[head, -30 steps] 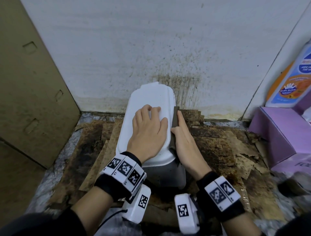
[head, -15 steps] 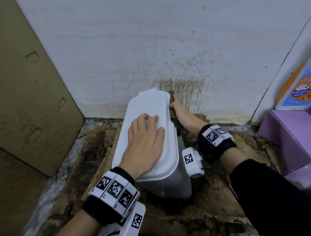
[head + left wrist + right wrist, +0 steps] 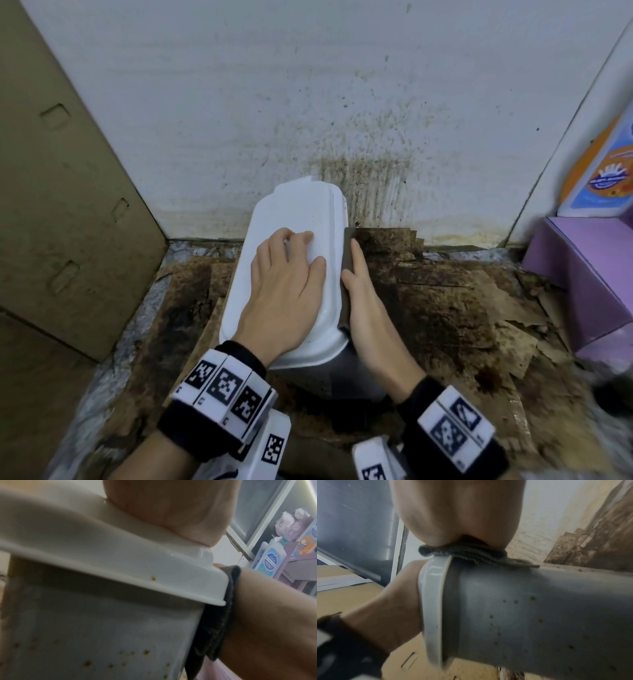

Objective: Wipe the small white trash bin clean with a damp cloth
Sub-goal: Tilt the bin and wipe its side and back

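The small white trash bin [image 3: 301, 219] stands on stained cardboard against the wall, its lid closed and its grey-white side wall [image 3: 102, 635] speckled with brown spots. My left hand [image 3: 287, 274] lies flat on the lid, fingers straight, pressing down. My right hand [image 3: 359, 291] presses a dark folded cloth [image 3: 348, 253] flat against the bin's right side, just under the lid rim. The cloth [image 3: 221, 622] is sandwiched between palm and bin [image 3: 539, 615]; the cloth [image 3: 467, 553] bunches at the rim. The right fingertips are hidden behind the bin.
A brown cardboard panel [image 3: 68, 205] leans on the left. A purple box [image 3: 589, 274] and a blue-orange bottle [image 3: 603, 171] stand at the right. The spattered white wall [image 3: 342, 102] is directly behind the bin. Torn, stained cardboard [image 3: 462, 308] covers the floor.
My right hand with the cloth has slid back along the bin's right side from the far end toward me. The left hand has stayed on the lid.
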